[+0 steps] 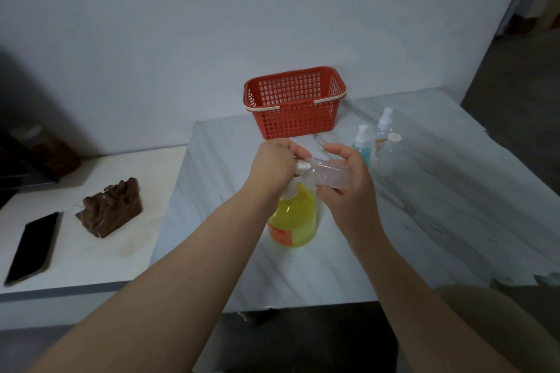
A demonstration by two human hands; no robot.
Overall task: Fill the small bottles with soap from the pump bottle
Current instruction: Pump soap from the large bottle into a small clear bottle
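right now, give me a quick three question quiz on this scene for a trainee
1. True or false: the red basket stands behind the pump bottle, by the wall.
2. Which hand holds the body of the small clear bottle? A left, B right.
3. How many other small bottles stand on the table?
Key: 1 true; 2 B, the right hand, while the left hand grips its cap; 3 three.

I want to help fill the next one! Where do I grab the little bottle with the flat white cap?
Hold the flat-capped bottle round its clear body, below the cap, coming from the right. It stands upright, and the teal spray bottle and tall spray bottle crowd its left.
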